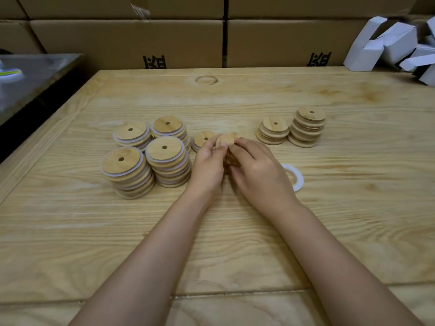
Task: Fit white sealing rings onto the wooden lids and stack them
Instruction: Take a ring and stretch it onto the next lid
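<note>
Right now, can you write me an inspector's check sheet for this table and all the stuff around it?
Surface: pale wooden table, with a ring-shaped mark near its far edge.
Job's things: ringed lid stacks at left; bare lid stacks at right; one loose white ring lying flat, partly hidden by the right hand.
Clutter: nothing seen.
Hands: left hand and right hand both grip one wooden lid above the table.
Cables: nothing seen.
Surroundings: cardboard boxes behind; white cartons at far right; a plastic-covered surface at left.
</note>
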